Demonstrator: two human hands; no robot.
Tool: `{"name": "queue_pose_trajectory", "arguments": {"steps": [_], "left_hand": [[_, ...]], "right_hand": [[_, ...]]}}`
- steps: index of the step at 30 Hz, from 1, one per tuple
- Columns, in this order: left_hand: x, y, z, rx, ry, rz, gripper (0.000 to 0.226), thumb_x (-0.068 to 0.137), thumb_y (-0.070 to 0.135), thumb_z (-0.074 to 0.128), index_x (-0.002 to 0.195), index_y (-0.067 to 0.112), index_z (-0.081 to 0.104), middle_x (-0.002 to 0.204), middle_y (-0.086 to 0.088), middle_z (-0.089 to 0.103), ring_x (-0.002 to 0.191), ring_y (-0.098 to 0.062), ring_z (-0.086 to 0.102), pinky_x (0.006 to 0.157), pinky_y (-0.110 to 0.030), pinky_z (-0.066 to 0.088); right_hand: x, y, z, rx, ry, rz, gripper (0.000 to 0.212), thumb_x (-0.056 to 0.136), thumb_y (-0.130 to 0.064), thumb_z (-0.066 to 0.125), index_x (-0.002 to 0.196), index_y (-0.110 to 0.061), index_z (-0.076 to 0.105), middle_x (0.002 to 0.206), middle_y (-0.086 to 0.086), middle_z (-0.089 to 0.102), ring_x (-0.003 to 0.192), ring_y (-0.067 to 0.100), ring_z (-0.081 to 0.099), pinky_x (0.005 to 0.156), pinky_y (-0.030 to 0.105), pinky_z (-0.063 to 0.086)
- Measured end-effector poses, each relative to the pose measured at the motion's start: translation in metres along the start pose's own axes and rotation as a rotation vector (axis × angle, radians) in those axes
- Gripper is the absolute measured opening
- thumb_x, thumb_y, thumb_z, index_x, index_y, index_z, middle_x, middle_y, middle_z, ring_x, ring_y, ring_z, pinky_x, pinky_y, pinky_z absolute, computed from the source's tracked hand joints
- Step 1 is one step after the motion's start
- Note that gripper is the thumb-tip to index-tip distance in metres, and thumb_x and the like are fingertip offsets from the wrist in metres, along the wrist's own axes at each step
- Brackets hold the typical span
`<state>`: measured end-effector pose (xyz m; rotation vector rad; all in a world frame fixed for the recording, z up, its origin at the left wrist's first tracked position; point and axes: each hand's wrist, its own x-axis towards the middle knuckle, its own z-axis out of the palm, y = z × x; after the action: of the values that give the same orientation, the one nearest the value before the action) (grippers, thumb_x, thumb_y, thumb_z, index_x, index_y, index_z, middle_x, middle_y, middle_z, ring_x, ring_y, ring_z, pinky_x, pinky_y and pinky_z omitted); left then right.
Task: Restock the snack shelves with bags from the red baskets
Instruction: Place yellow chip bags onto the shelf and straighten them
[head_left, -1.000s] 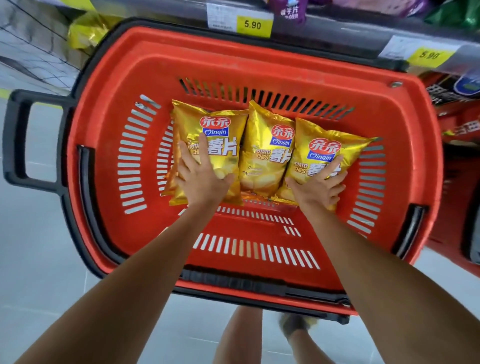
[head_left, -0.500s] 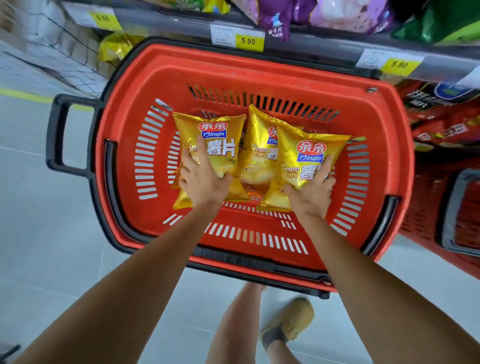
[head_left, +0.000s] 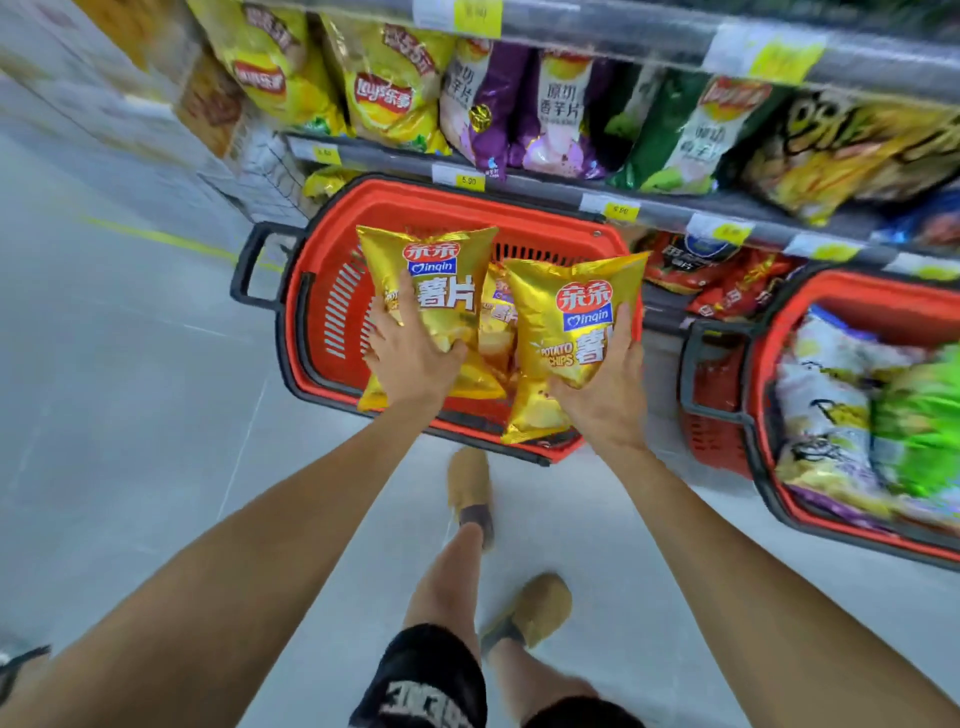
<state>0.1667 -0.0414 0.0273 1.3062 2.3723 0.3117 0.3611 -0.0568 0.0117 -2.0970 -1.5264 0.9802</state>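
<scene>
Two gold foil potato-chip bags have come up out of the red plastic basket with slotted walls (head_left: 332, 312). Half a second ago they lay flat on its floor under the palms. The view has also tipped up to show more of the shelves.

The left hand (head_left: 410, 358) holds the left gold bag (head_left: 441, 280) above the basket's middle. Its fingers (head_left: 405, 299) spread up the printed front and the thumb hooks round the lower right edge. The right hand (head_left: 605, 395) holds the right gold bag (head_left: 566, 322) over the basket's near rim. Its fingers (head_left: 623, 325) run up the bag's right side, with the thumb under the lower part.

Both bags stand upright, logos facing out, and most of each one rises above the hand that grips it. A third gold bag (head_left: 496, 322) lies in the basket between them.

Held this low, the puffy bags are likely to flop, so the grip should be firm at the seam but light on the air-filled body to spare the chips. Both need to clear the grey shelf edge with yellow price tags (head_left: 545, 189) before being angled in. A similar yellow packet (head_left: 324, 182) on the shelf below hints at the slot, though blur leaves that unsure.
</scene>
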Motion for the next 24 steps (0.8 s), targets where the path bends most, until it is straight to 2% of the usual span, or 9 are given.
{"name": "queue_pose_trajectory", "arguments": {"steps": [4,9,16,19,24], "left_hand": [[-0.06,0.038,-0.046,-0.019,0.035,0.072,0.101,0.074,0.042,0.072,0.151,0.034,0.008,0.151,-0.016,0.021,0.128,-0.043,0.037,0.098,-0.058,0.038],[-0.11,0.108,-0.11,-0.124,0.081,0.24,0.101,0.073,0.041,0.072,0.152,0.031,0.009,0.149,-0.019,0.023,0.119,-0.044,0.042,0.094,-0.054,0.038],[-0.157,0.218,-0.209,-0.203,0.215,0.484,0.101,0.075,0.041,0.071,0.152,0.029,0.007,0.149,-0.021,0.024,0.127,-0.043,0.037,0.097,-0.053,0.037],[-0.172,0.266,-0.258,-0.279,0.25,0.552,0.099,0.077,0.039,0.07,0.152,0.027,0.006,0.153,-0.017,0.016,0.129,-0.042,0.034,0.1,-0.055,0.034],[-0.197,0.334,-0.327,-0.342,0.307,0.683,0.099,0.078,0.039,0.071,0.151,0.026,0.005,0.154,-0.017,0.016,0.134,-0.04,0.03,0.103,-0.054,0.032]], "right_hand": [[-0.043,-0.009,-0.084,-0.029,0.042,-0.064,0.118,0.067,-0.032,0.08,0.153,-0.029,-0.002,0.132,0.012,0.04,0.119,0.035,0.047,0.094,0.045,0.043],[-0.08,-0.027,-0.189,-0.048,0.191,-0.14,0.115,0.069,-0.034,0.078,0.153,-0.026,0.0,0.137,0.013,0.038,0.121,0.034,0.046,0.095,0.042,0.042],[-0.106,-0.08,-0.335,-0.028,0.437,-0.236,0.11,0.072,-0.037,0.074,0.152,-0.028,0.0,0.145,0.009,0.034,0.122,0.033,0.045,0.091,0.047,0.047],[-0.115,-0.11,-0.395,-0.015,0.556,-0.321,0.108,0.073,-0.04,0.074,0.152,-0.029,0.001,0.146,0.006,0.033,0.125,0.029,0.043,0.092,0.045,0.046],[-0.131,-0.159,-0.485,-0.002,0.707,-0.363,0.108,0.07,-0.047,0.07,0.15,-0.037,-0.002,0.136,0.004,0.039,0.109,0.029,0.053,0.083,0.048,0.052]]}}
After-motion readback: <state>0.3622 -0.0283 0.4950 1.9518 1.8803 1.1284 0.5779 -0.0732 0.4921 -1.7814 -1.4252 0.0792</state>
